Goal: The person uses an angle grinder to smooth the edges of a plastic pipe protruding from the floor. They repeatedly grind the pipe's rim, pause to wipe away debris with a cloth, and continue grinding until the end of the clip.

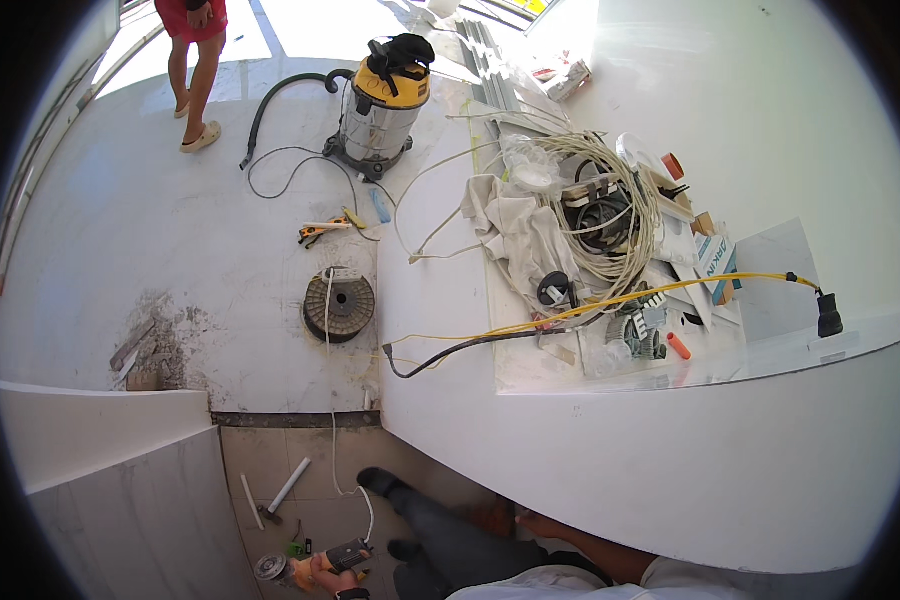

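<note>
Low in the head view, my left hand (332,580) is closed round the body of an orange and grey angle grinder (350,555). The grinder's round head (271,568) points left, over the tiled floor. A white cord (334,440) runs from its rear end up to a dark cable reel (340,308). My right hand (538,526) is stretched out beside my leg, under the edge of the white counter (610,440); its fingers look extended, with nothing visible in them.
White tubes (290,486) and a hammer-like tool lie on the tiles. Coiled cables (630,220), a cloth (515,225) and a yellow extension lead (610,300) crowd the counter. Further off stand a yellow and steel vacuum cleaner (380,115) and another person (200,70). Rubble (155,350) lies left.
</note>
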The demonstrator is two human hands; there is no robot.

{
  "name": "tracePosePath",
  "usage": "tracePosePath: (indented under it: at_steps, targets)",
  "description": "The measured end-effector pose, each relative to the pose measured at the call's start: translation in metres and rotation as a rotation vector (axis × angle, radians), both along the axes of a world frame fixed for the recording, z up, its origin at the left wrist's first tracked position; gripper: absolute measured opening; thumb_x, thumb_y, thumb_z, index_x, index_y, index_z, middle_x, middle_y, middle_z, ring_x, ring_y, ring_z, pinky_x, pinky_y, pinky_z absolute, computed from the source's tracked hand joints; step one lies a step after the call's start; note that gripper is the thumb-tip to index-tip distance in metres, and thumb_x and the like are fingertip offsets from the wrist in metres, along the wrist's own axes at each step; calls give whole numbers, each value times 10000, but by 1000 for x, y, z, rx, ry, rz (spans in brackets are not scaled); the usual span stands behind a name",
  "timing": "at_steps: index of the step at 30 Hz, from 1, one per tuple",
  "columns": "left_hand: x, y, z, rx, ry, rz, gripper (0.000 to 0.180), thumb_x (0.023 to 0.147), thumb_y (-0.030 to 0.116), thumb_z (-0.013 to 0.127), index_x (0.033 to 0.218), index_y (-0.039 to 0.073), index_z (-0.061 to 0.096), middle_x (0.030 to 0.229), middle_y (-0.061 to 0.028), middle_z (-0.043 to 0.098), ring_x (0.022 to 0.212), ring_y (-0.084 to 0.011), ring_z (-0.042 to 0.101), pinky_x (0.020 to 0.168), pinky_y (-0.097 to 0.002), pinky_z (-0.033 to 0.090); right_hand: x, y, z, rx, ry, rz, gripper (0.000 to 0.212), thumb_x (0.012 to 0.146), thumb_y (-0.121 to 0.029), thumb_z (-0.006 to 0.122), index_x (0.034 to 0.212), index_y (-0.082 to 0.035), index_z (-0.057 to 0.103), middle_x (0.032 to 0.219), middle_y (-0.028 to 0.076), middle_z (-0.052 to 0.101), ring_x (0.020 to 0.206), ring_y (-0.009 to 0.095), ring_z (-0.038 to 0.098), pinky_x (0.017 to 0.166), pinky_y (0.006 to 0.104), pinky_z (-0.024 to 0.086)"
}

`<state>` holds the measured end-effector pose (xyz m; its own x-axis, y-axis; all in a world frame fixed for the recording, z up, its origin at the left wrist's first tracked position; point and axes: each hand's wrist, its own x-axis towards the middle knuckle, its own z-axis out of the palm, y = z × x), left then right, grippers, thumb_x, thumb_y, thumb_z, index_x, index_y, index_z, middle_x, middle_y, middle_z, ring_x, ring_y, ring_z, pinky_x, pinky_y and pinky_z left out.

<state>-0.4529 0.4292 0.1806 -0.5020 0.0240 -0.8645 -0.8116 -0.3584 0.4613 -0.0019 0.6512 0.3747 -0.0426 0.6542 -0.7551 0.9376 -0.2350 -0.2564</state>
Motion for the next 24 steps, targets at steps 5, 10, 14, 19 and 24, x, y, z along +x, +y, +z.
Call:
tracePosePath:
  at_steps: [5, 10, 14, 19, 24]
  targets:
    - [-65, 60, 71, 61, 7, -137, 323, 853, 200, 727, 1103, 60, 577, 1008, -80, 645, 917, -254, 681, 892, -429, 585, -2, -39, 7, -88, -26, -72, 522, 938, -462, 698, 1251, -45, 700, 1159, 207, 727, 1133, 342, 684, 996, 427, 528]
    - [-123, 82, 91, 194, 16, -153, 320, 835, 175, 731, 1094, 76, 572, 1006, -89, 643, 928, -264, 676, 928, -447, 580, -57, -42, 40, -142, -5, -108, 533, 916, -492, 721, 1211, -48, 737, 1196, 207, 724, 1179, 340, 674, 1006, 426, 528]
    - [-167, 77, 90, 319, -7, -170, 268, 844, 185, 730, 1037, 97, 566, 979, -69, 637, 914, -249, 665, 925, -438, 579, -138, -39, 40, -44, 93, -98, 675, 905, -460, 737, 1341, 45, 637, 1122, 213, 725, 1026, 304, 707, 937, 422, 547]
    - [-207, 54, 91, 420, -39, -220, 213, 872, 200, 715, 995, 110, 566, 944, -45, 626, 905, -219, 654, 914, -419, 577, -278, 33, 107, -52, 437, -141, 886, 924, -413, 756, 1542, 90, 371, 1061, 192, 731, 892, 246, 717, 853, 351, 570]
    - [-215, 48, 102, -72, 656, -957, 438, 1000, 446, 540, 1063, 21, 628, 1047, -184, 692, 975, -385, 672, 1042, -648, 475, -412, 177, 204, 269, 906, -340, 1165, 956, -311, 745, 1620, 6, -159, 1312, 232, 617, 1026, 223, 658, 935, 361, 539]
